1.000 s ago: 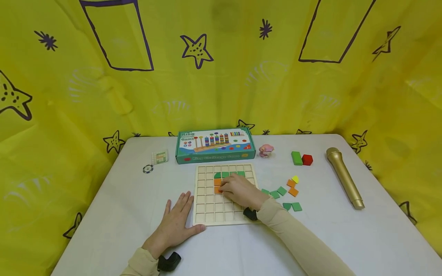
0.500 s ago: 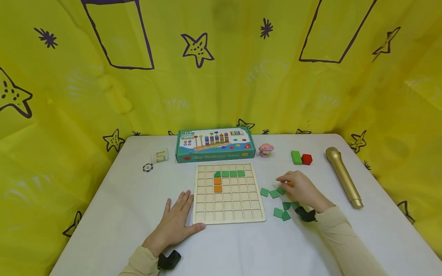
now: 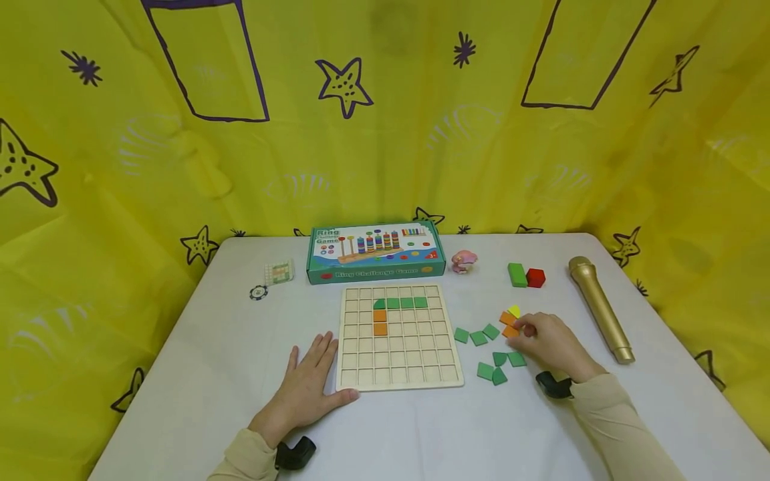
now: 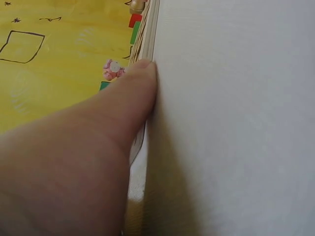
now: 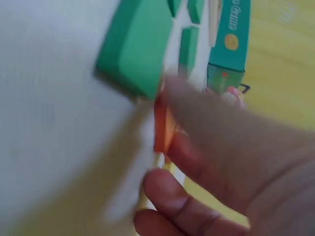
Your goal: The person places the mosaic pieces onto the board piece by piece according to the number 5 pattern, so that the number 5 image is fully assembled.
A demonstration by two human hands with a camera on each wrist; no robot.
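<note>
A wooden grid board (image 3: 361, 361) lies on the table, with green tiles (image 3: 406, 303) in a row and two orange tiles (image 3: 380, 322) below their left end. My left hand (image 3: 303, 391) rests flat with fingers spread at the board's left edge; its thumb (image 4: 140, 83) lies along the front edge. To the right of the board, my right hand (image 3: 553, 344) pinches a loose orange tile (image 5: 162, 128) between thumb and index finger, low over the table. Another orange tile (image 3: 507, 318) and a yellow piece (image 3: 514, 311) lie right beside it. Loose green tiles (image 3: 478, 338) lie nearer the board.
Behind the board stands a green game box (image 3: 375, 254), with a pink figurine (image 3: 463, 261) beside it. Farther right are a green block (image 3: 517, 274), a red block (image 3: 535, 278) and a gold microphone (image 3: 601, 310). A pattern card (image 3: 279, 272) and a poker chip (image 3: 259, 292) lie at left.
My right hand has left the orange tile on the board and moved right to the loose tiles, then slightly farther right, with fingers now at an orange one. The left hand stays still.
</note>
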